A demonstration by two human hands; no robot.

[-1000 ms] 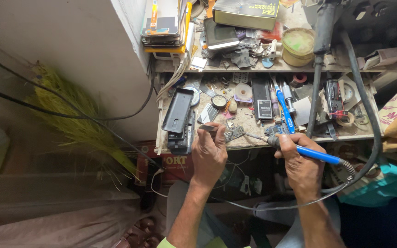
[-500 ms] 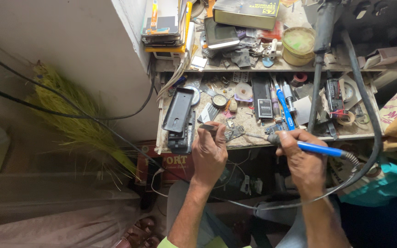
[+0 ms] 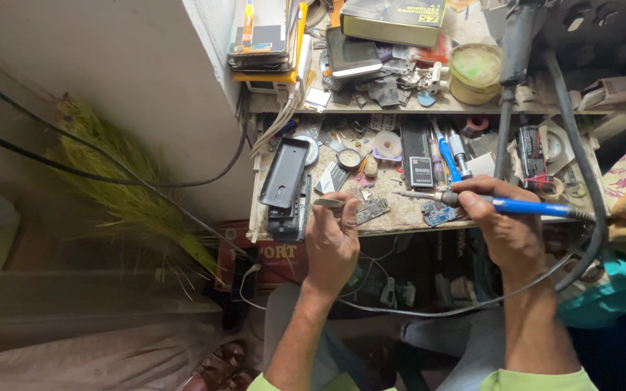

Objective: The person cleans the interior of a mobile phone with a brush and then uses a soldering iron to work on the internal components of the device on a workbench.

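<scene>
Right hand is wrapped around a blue-handled soldering iron, tip pointing left toward the small circuit board sitting just past the left hand's fingertips. Left hand is pinching tweezers right over that board. Honestly, with the hot tip so close to those fingers, one slip could burn them or bridge pads.

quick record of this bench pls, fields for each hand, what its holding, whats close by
left hand: pinches tweezers over a small circuit board
right hand: grips a blue-handled soldering iron, tip pointing toward the board
near left: black phone back cover
surface: cluttered workbench
upper shelf: round tin, stacked phones
</scene>
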